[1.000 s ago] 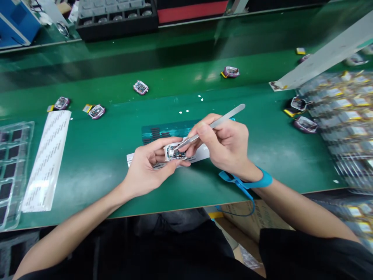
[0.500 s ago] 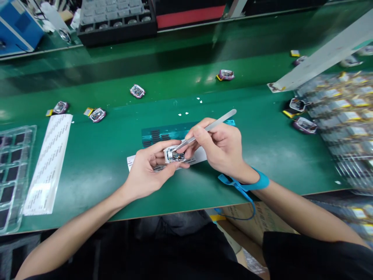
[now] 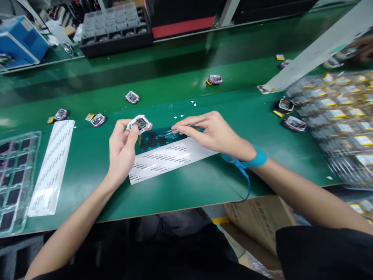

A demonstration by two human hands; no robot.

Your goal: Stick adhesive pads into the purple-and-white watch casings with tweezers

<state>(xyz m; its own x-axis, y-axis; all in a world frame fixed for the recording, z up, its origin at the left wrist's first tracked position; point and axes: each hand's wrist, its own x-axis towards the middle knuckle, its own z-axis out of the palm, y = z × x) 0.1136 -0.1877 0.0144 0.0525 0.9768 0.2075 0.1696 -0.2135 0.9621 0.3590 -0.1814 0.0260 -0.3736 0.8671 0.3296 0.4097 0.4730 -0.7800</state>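
Note:
My left hand point(image 3: 122, 146) is closed on a small white device housing point(image 3: 140, 123) with its circuit board exposed, raised above the green bench. Tweezers point(image 3: 196, 122) lie in the grip of my right hand point(image 3: 211, 130), which wears a blue wrist strap point(image 3: 253, 157). The tweezer tips are over a teal sheet point(image 3: 161, 138) bearing rows of small black pads; I cannot tell whether they touch it. In front of that sheet lies a white printed strip point(image 3: 171, 160), partly covered by my right hand.
Open purple-and-white housings, such as one at the back point(image 3: 215, 79), are scattered along the green bench point(image 3: 96, 167). A second printed strip point(image 3: 52, 167) and a clear tray point(image 3: 20, 182) lie left. Stacked trays of yellow-edged parts point(image 3: 344, 116) stand right, near a slanted white post point(image 3: 309, 50).
My left hand has carried the housing up and left, away from the tweezers. My right hand has tilted the tweezers lower, with their tips now over the teal sheet. The view has shifted slightly.

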